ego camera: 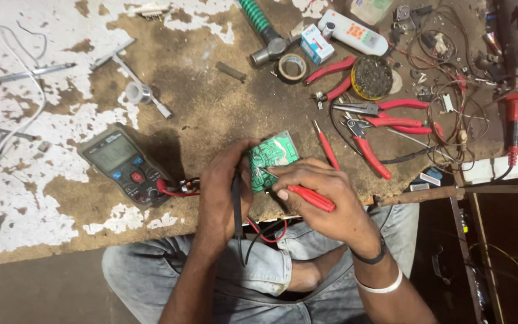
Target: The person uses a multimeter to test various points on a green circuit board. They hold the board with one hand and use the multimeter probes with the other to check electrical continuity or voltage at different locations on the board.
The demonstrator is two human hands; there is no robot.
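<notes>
A green circuit board sits at the table's near edge. Left hand fingers grip a black probe; right hand fingers pinch a red probe, tip on the board. A multimeter lies left. Steady tips should read best.

Worktop: worn brown board, its white coating flaked away in large patches — remnants mostly at the left side and near edge. Floor below the near edge: plain grey-brown, dull. To the right, a dark recess with loose wiring. Lighting even and soft — no hard shadows.
</notes>
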